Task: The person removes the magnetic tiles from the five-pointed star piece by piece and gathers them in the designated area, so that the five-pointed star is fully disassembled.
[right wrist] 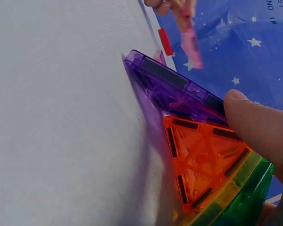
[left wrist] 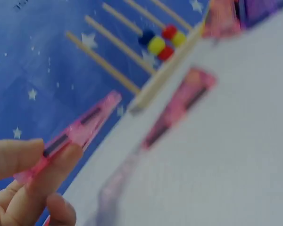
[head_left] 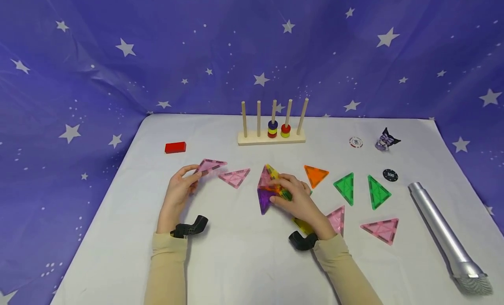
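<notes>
Near the far left corner of the bench, a red block is lying. Inward from the left edge, our left hand is pinching a pink triangular magnetic tile between thumb and fingers, holding it raised. Just right, a flat pink tile is resting. Midway between the left and right edges, our right hand is grasping a multicoloured tile structure, its fingers curling around purple, pink, orange, yellow and green pieces. Behind it, a wooden ring rack is standing along the far edge. Farther right, an orange tile and two green tiles are lying. Beside the right edge, a silver tube is slanting toward the near right corner.
</notes>
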### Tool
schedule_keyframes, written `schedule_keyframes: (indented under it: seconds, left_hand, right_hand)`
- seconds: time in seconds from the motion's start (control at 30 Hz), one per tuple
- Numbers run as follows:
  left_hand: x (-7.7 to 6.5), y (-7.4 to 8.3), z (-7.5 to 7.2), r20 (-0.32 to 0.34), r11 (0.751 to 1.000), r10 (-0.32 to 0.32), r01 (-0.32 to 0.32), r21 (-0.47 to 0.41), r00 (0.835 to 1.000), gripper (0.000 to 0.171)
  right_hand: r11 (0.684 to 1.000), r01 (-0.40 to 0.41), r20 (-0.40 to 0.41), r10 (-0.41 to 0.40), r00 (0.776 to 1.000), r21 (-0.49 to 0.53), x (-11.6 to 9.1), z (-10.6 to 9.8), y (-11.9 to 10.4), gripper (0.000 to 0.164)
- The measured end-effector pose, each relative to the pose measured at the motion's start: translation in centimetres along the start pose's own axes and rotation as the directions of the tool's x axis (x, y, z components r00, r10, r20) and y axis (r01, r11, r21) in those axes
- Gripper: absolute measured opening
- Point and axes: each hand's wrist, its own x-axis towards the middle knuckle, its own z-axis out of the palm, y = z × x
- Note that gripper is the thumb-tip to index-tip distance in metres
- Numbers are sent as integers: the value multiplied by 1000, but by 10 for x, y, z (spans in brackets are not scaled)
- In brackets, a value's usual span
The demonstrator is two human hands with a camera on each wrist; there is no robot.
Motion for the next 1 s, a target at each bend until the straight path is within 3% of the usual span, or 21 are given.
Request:
schedule_keyframes:
  seconds: [0.07, 0.17, 0.37, 0.53, 0.67, 0.77, 0.87, 0.93, 1.0]
  left_hand:
    - [1, -1, -5, -77, 998, -15, 20, 66, 997, 35]
    - [0, -5, -10, -132, 988, -26, 46, 147, 991, 38]
    - [-2, -6, -9, -126, 959, 35, 2, 284, 991, 33]
    - [-10, 0, -15, -121, 902, 18, 36, 430, 993, 32]
    - [-17, 7, -19, -64, 848, 14, 22, 529, 998, 36]
    - [-19, 13, -13, 51, 827, 56, -75, 557, 997, 38]
    - [-21, 15, 7, 230, 817, 126, -233, 528, 965, 39]
    - [-23, 15, 27, 352, 788, 176, -346, 509, 919, 42]
    - [-26, 12, 49, 460, 753, 214, -446, 484, 862, 46]
  right_hand:
    - [1000, -5, 1, 5, 1000, 2, -1, 0, 0, 35]
    - [1000, -12, 10, 12, 1000, 9, -2, 1, 0, 35]
    - [1000, 0, -2, 0, 1000, 22, -3, 1, -1, 34]
    - [999, 24, -5, -24, 1000, 22, -2, 1, -2, 36]
    - [999, 24, 10, -24, 1000, 22, -1, 2, -4, 38]
    - [999, 21, 16, -22, 1000, 24, 1, 2, -4, 38]
    - [1000, 20, 24, -20, 999, 22, 1, 0, -4, 38]
    - [1000, 14, 34, -15, 999, 18, 1, -2, -3, 39]
    - [1000, 7, 40, -7, 999, 15, 0, -3, -3, 39]
